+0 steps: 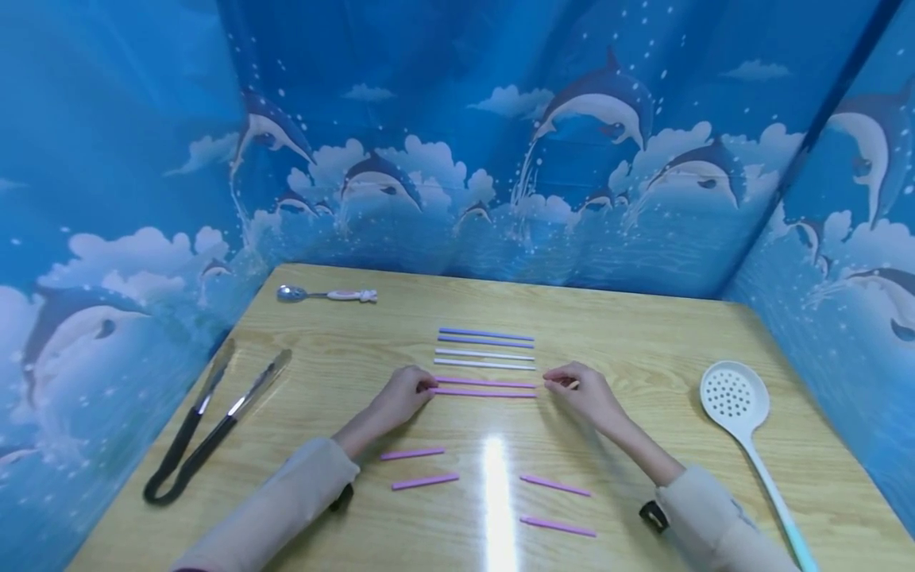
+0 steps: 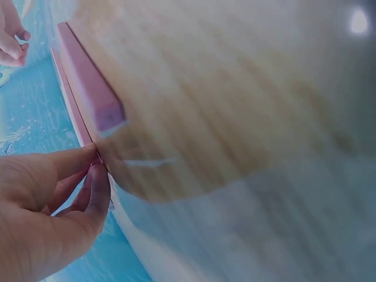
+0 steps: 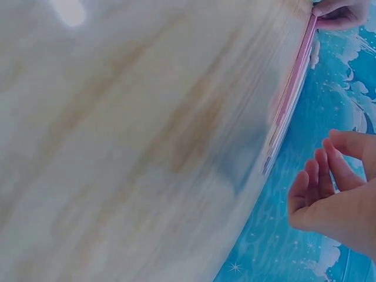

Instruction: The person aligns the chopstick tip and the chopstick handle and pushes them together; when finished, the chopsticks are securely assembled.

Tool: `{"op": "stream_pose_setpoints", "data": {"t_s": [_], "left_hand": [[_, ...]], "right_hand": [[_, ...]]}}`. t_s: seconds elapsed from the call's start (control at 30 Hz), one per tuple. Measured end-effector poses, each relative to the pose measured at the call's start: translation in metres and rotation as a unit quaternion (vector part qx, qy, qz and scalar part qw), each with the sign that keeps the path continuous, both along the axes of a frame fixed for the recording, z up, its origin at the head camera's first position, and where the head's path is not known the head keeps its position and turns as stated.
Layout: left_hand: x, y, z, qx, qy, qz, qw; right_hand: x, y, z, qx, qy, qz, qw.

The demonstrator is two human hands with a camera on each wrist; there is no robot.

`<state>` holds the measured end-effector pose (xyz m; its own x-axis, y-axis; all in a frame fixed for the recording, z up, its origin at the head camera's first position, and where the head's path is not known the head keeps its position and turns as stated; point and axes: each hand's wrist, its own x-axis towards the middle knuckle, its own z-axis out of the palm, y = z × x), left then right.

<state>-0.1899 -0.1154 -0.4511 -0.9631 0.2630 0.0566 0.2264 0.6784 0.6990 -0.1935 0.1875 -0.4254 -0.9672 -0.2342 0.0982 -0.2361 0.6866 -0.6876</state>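
Two long pink sticks [image 1: 484, 393] lie side by side across the middle of the table. My left hand [image 1: 400, 395] is at their left ends; in the left wrist view its thumb and fingertip pinch the end of a long pink stick [image 2: 75, 114]. Which of the two it pinches is hard to tell. Just beyond their right ends is my right hand [image 1: 582, 391]. In the right wrist view, the fingers of this hand [image 3: 338, 188] are loosely bent with nothing between them. Two white sticks [image 1: 486, 355] and two purple sticks [image 1: 486, 342] lie parallel, farther back.
Short pink sticks lie nearer me, two at left [image 1: 425, 482] and two at right [image 1: 555, 485]. Black-handled tongs [image 1: 207, 421] rest at the left, a spoon [image 1: 325, 295] at the back left, a slotted ladle [image 1: 736, 397] at the right. A dolphin-print curtain [image 1: 443, 238] surrounds the table.
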Motion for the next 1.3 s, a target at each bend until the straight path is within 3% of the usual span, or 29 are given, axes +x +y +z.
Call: {"op": "stream_pose_setpoints", "data": {"t_s": [0.3, 0.6, 0.8, 1.03, 1.3], "left_hand": [[0.000, 0.000, 0.000, -0.007, 0.012, -0.006, 0.9999], [0.005, -0.007, -0.001, 0.003, 0.018, 0.001, 0.9998], [0.019, -0.016, 0.001, 0.013, 0.026, -0.026, 0.9992], [0.039, -0.023, 0.003, 0.029, -0.008, -0.045, 0.9985], [0.056, -0.037, 0.004, 0.046, -0.037, -0.118, 0.9912]], "right_hand": [[0.012, 0.002, -0.003, 0.009, -0.005, 0.027, 0.9996], [0.035, 0.005, -0.005, 0.001, -0.024, 0.045, 0.9987], [0.049, 0.009, -0.007, -0.001, -0.032, 0.048, 0.9984], [0.063, 0.013, -0.009, -0.006, -0.024, 0.087, 0.9959], [0.077, 0.012, -0.014, -0.012, -0.052, 0.113, 0.9922]]}}
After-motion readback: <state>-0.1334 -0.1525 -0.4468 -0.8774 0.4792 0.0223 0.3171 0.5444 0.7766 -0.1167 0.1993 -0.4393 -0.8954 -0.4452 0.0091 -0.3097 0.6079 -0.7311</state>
